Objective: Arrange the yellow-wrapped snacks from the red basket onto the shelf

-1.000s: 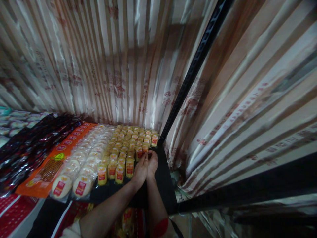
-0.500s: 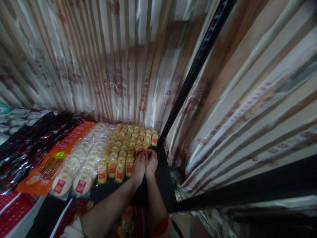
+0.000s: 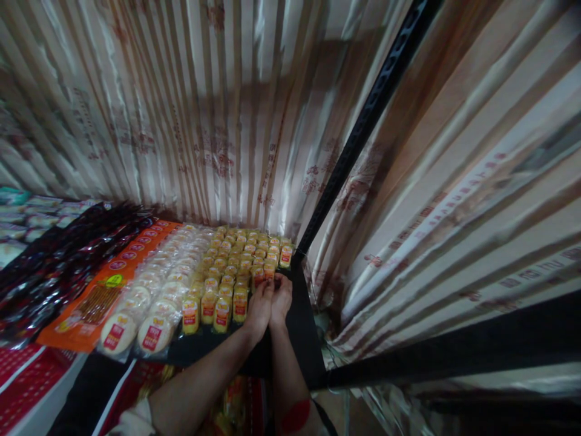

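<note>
Both hands meet at the right end of rows of small yellow wrapped cakes with red labels, standing on a black shelf. My left hand has its fingers closed at the near side of a wrapped cake standing in front of them. My right hand is beside it, touching it, with curled fingers around the right side of another wrapped cake. The fingertips are partly hidden between the hands and the cakes.
Left of the cakes lie rows of round white wrapped biscuits, orange snack packets and dark shiny packets. A black slotted post rises at the shelf's back corner. Pleated printed curtains hang behind and at the right.
The view has shifted slightly, so the shelf and goods appear a little further right. Both hands stay at the same cakes, with hardly any movement of their own.
</note>
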{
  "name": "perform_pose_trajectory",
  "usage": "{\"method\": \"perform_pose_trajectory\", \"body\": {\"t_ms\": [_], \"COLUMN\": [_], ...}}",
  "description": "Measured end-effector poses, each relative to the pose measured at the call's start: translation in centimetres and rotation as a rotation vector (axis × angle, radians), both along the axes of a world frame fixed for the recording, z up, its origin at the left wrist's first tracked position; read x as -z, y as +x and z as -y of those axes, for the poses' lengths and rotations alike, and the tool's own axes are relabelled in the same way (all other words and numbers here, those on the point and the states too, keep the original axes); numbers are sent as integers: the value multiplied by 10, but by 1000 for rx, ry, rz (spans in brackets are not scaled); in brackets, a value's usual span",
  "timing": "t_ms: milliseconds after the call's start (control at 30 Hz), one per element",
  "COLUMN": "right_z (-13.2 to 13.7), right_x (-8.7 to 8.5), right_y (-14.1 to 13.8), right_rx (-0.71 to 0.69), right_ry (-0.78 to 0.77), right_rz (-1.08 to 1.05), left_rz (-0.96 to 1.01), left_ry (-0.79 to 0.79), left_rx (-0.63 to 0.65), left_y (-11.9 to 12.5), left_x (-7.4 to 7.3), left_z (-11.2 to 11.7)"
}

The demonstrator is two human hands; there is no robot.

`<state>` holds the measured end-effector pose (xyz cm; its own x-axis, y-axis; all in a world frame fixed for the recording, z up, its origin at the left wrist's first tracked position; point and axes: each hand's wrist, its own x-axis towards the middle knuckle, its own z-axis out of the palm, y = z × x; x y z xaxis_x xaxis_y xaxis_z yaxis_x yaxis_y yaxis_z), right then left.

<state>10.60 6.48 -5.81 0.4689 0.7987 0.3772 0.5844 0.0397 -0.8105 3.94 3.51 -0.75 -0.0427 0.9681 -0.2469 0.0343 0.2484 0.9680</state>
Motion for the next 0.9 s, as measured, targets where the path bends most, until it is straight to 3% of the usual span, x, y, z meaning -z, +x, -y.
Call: {"method": "perform_pose_trajectory", "body": {"t_ms": [133,333,900], "right_z": [0,-2,-4], "right_x": [2,4,6], "right_y": [1,1,0], "right_rx": [12,-6,-7], "right_ry": [-5,-23,-30], "right_rz": [-28,-59,-87], "left_rz": [-65,-69,-92], "left_ry": [3,60,43], "left_rx": [-18,-58,-34], "left_y": [-1,1,-6], "left_x": [-4,2,3], "left_z": [11,25,21]}}
